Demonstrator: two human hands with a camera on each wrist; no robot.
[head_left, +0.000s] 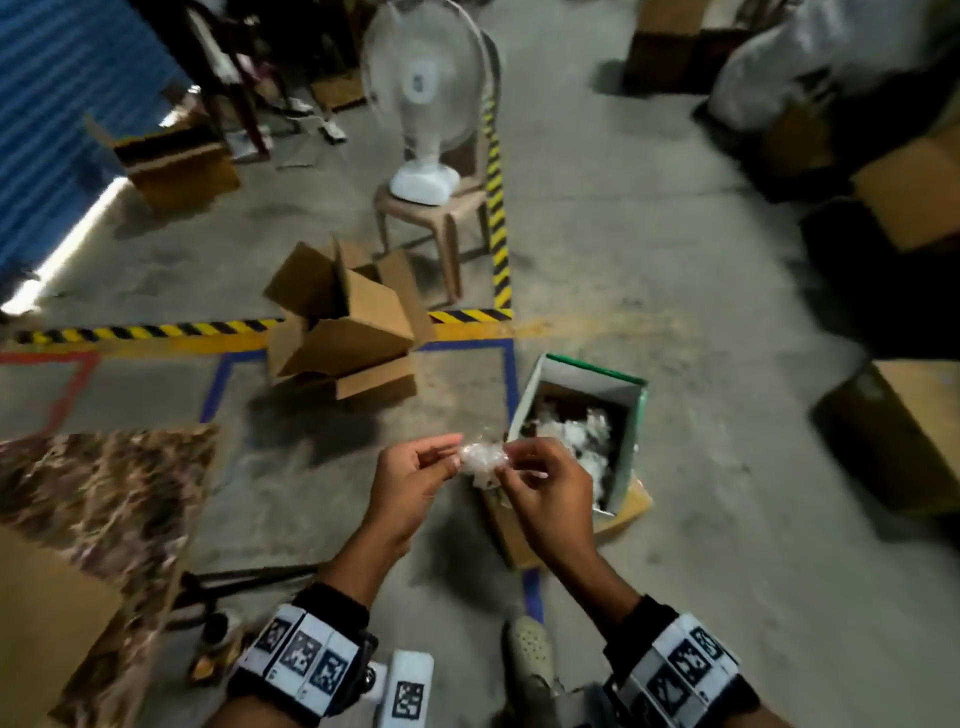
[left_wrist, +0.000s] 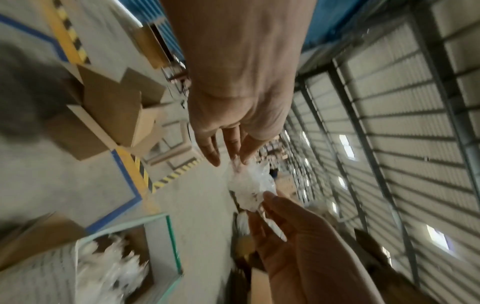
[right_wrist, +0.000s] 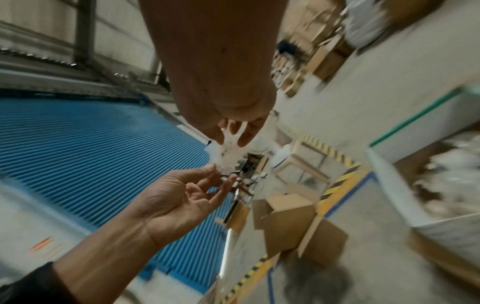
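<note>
- In the head view we see the left hand (head_left: 410, 483) and the right hand (head_left: 545, 499) raised over the concrete floor (head_left: 675, 260). Each pinches one end of a small plastic wad (head_left: 485, 460) between thumb and fingertips. The wad hangs in the air between them, in front of the near corner of the white box (head_left: 587, 376).
- The wrist views give us the palms, which the head view hides. In the left wrist view the right hand's palm faces the lens. In the right wrist view we see the left hand's palm. On both hands the spare fingers are loosely spread, and only the fingertips meet the wad.
- Only the head view shows us the white fan (head_left: 431, 83) standing on a tan stool (head_left: 421, 213), well beyond the hands.
- The wad is crinkled film, clear to whitish, glossy and irregular in shape.
- The white box has straight walls and a green rim and holds a heap of similar crumpled white pieces. It stands on a flat cardboard sheet (head_left: 631, 512).
- The open cardboard box (head_left: 358, 322) is matte brown, with its flaps standing up at angles.
- Yellow-black hazard tape (head_left: 156, 330) and blue tape lines (head_left: 511, 384) mark the floor.
- The white box's rim lies just beyond the right hand. We see bare floor between the left hand and the open cardboard box.
</note>
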